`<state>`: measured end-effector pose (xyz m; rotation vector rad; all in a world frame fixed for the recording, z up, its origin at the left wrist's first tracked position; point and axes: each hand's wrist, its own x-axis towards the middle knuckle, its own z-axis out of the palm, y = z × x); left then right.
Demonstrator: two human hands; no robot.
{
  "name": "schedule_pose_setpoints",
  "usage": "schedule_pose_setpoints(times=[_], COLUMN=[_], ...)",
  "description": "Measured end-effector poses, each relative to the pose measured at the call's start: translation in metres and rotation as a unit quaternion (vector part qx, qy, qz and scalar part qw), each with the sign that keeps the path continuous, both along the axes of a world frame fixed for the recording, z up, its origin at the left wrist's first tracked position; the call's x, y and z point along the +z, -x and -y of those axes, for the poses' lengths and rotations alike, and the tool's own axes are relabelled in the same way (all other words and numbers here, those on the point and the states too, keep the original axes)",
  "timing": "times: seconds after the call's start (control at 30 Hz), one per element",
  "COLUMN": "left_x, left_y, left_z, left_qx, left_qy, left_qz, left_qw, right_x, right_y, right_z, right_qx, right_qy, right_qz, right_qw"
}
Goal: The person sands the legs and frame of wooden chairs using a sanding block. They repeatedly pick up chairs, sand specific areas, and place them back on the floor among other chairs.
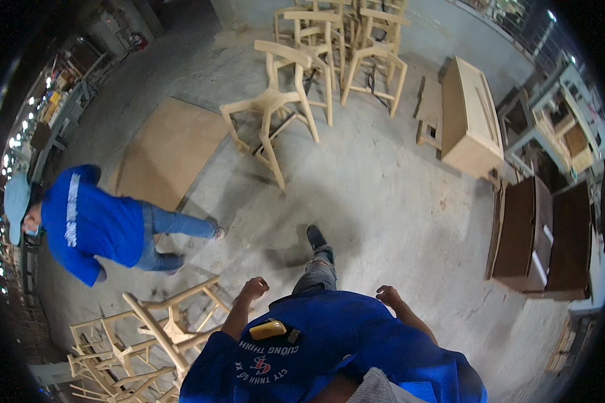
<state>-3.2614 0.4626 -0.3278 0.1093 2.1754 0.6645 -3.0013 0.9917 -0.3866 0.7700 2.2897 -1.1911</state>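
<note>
My left hand (pixel 255 289) hangs at my left side, its fingers loosely curled in, with nothing showing in them. On my other side, my right hand (pixel 388 295) is held out from my body, also loosely closed, and I see no object in it. Neither hand touches anything. Nearest to my left hand are unfinished wooden chair frames (pixel 175 329), piled at the lower left. One of my feet (pixel 316 236) is stepping forward on the concrete floor. A yellow object (pixel 267 329) sticks out at the chest of my blue shirt.
A person in blue (pixel 107 215) bends forward at the left, beside a brown sheet (pixel 171 151) on the floor. Ahead stands a bare wooden chair (pixel 269 101), with several more behind it. A light wood cabinet (pixel 465 114) and dark brown boxes (pixel 541 238) line the right.
</note>
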Motion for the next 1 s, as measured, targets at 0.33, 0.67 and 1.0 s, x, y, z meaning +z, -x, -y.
schedule_pose_setpoints(times=[0.33, 0.67, 1.0], left_x=[0.088, 0.179, 0.119], left_y=[0.333, 0.547, 0.782], left_z=[-0.177, -0.398, -0.469], left_qx=[0.051, 0.270, 0.489], left_qy=[-0.157, -0.441, -0.380], left_qz=[-0.215, -0.063, -0.142], left_qw=[0.963, 0.854, 0.772], right_x=[0.070, 0.043, 0.001], right_y=[0.365, 0.558, 0.703], right_z=[-0.213, -0.285, -0.508], right_qx=[-0.077, -0.092, -0.212], right_qy=[-0.074, 0.009, 0.066], right_qz=[-0.092, -0.089, 0.039], right_qw=[0.990, 0.992, 0.974])
